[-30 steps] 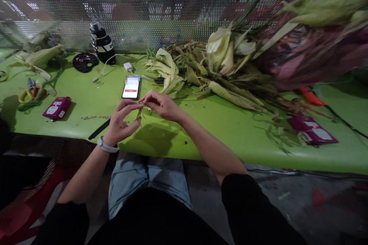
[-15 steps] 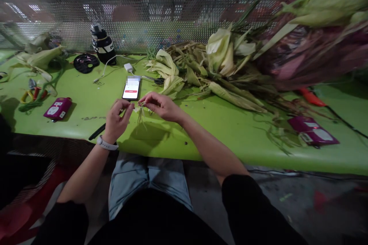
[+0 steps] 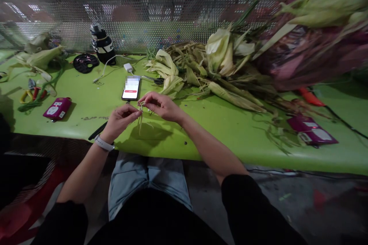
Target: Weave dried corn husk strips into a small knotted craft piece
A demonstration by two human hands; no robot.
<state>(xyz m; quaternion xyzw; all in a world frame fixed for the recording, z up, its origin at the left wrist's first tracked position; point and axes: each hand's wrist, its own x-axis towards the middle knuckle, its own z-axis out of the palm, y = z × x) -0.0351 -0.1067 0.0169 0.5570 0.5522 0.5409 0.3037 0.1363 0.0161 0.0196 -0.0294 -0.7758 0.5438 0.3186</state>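
left hand and right hand both sit nearly closed, fingertips pinching thin husk strips that dangle above the green table near the phone, where a hard or uneven pull could snap a frail strand or let it slip loose.

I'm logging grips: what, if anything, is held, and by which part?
Thin, pale husk-like strips: the right hand pinches them near the top, ends hanging below. The left hand seems to touch them just beneath; whether it grips cannot be told.
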